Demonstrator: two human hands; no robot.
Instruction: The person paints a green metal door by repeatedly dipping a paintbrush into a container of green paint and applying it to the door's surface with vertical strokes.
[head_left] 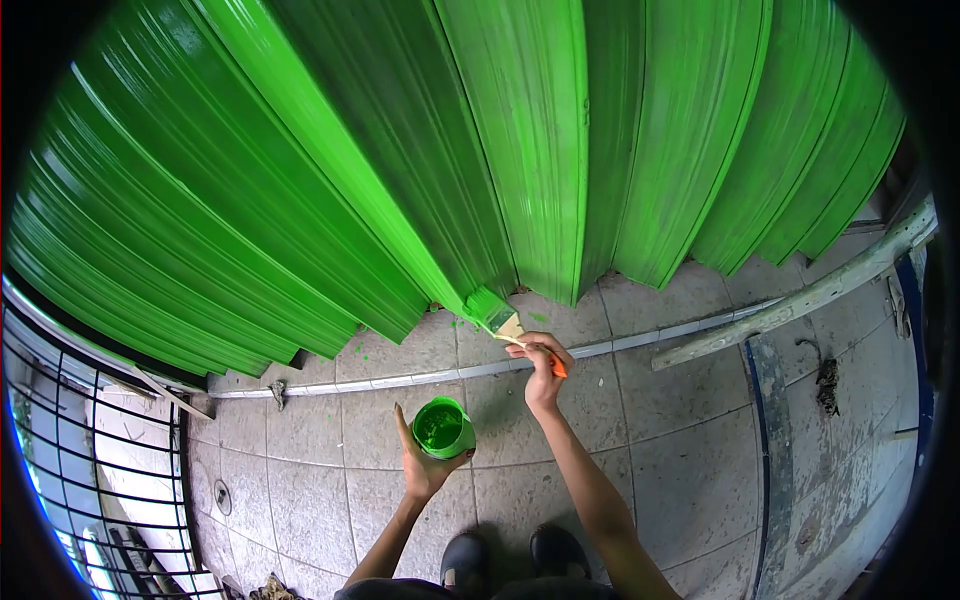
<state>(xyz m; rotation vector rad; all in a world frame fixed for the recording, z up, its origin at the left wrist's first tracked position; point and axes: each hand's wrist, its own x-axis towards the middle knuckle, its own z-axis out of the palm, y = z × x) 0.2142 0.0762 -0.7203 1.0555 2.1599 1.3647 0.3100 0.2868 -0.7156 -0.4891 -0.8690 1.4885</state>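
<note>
- Right grip (543,362): closed, fingers and thumb pinched around the handle of a paintbrush (509,327). The orange handle end projects below the hand.
- Paintbrush: extends from the right grip ahead and to the left. The bristles are coated green and meet the lower end of a pleat.
- Left grip (428,472): curled partway closed around a paint pot (441,428), thumb along the left side, fingers at the lower right. The pot mouth faces up; green paint is visible inside and over the rim.
- Green pleated panel (535,150): ahead of both grips, spanning most of the upper view. Some pleats are bright green; others show darker, streaked faces.
- Green spots (457,323): on the floor beside the bristles, ahead of the left grip.
- Pale raised edge (400,379): crosses the tiled floor (680,430) between the left grip and the panel.
- Shoes (465,556): dark pair, on the floor behind the grips.
- Weathered pole (800,300): to the right of the right grip, angled upward to the right.
- Black grille (100,440): well to the left of the left grip.
</note>
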